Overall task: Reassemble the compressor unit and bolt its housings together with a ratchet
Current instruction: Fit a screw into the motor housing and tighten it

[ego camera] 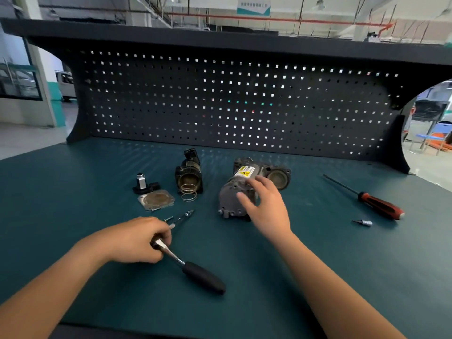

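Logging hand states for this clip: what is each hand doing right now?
Left hand: grips the ratchet near its head.
Right hand: open, fingers spread over the compressor; contact cannot be told.

Red-handled screwdriver (364, 197), dark pegboard (220, 99)

- The bench top (73, 204) is a matt teal sheet, smooth and without glare.
- The pegboard (220, 106) looks like dark painted metal, matt.
- The ratchet (186, 264) has a bright polished metal shank and a matt black grip (rubber or plastic, hard to tell).
- The compressor body (232, 196) is dull grey cast metal, rough and grimy; its yellow label (245, 171) is glossy.
- The black housing (189, 171) is dark, dusty and dull.
- The spring (188, 192) is thin, shiny wire.
- The plate (156, 199) is stained, dull metal.
- The screwdriver (367, 195) has a dark metal shaft and a slightly glossy red-and-black handle.
- The socket bit (365, 222) is bright metal.
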### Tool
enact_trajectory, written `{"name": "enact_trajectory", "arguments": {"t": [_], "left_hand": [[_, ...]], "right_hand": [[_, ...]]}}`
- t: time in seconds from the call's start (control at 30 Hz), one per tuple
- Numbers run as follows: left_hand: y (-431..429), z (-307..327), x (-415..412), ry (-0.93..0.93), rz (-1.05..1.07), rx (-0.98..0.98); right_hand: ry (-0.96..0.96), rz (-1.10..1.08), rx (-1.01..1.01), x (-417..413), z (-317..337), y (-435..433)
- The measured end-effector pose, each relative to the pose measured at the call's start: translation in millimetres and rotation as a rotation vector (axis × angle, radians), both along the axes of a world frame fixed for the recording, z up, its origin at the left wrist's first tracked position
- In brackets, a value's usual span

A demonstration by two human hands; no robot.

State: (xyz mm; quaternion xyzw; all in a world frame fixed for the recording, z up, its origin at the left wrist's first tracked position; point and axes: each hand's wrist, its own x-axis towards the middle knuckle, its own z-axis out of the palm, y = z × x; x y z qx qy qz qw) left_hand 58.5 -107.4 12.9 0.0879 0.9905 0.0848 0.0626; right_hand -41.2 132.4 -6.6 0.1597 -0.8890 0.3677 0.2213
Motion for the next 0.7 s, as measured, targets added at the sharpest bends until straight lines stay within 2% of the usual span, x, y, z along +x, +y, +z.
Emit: {"name": "enact_trajectory", "arguments": {"t": [0.07, 0.17, 0.3, 0.37, 0.47, 0.5, 0.53, 0.6, 0.63, 0.7], "left_hand": [[-2.4, -5.4, 2.1, 0.036, -0.006, 0.049], [-2.7, -12.6, 7.1, 0.073, -0.01, 0.112], [0.8, -9.8, 16.0, 0.057, -0.019, 0.104], [5.2, -5.1, 22.9, 0.055, 0.014, 0.034], [10.2, 2.8, 30.6, 0.111, 0.049, -0.193], [14.9, 6.1, 29.9, 0.142, 0.05, -0.201], [22.1, 8.9, 27.1, 0.178, 0.052, -0.124], [43.4, 12.1, 12.9, 0.198, 0.081, 0.234], [56.2, 11.5, 0.7, 0.149, 0.122, 0.473], [82.8, 7.5, -27.0, -0.113, 0.279, 0.956]], "right_hand": [[0.049, -0.001, 0.071, -5.7, 0.9, 0.7], [0.128, 0.032, 0.067, -13.4, 3.0, 8.2], [0.17, 0.075, 0.019, -15.5, 0.5, 15.5], [0.184, 0.085, -0.017, -15.4, -0.8, 20.8], [0.153, 0.098, -0.088, -16.3, -2.3, 36.6], [0.121, 0.107, -0.128, -16.2, -2.7, 42.9], [0.084, 0.115, -0.177, -15.8, -2.9, 48.2], [0.014, 0.127, -0.292, -14.7, -3.2, 55.8], [-0.014, 0.125, -0.342, -14.3, -3.9, 58.5], [-0.064, 0.101, -0.395, -13.1, -4.5, 60.1]]}}
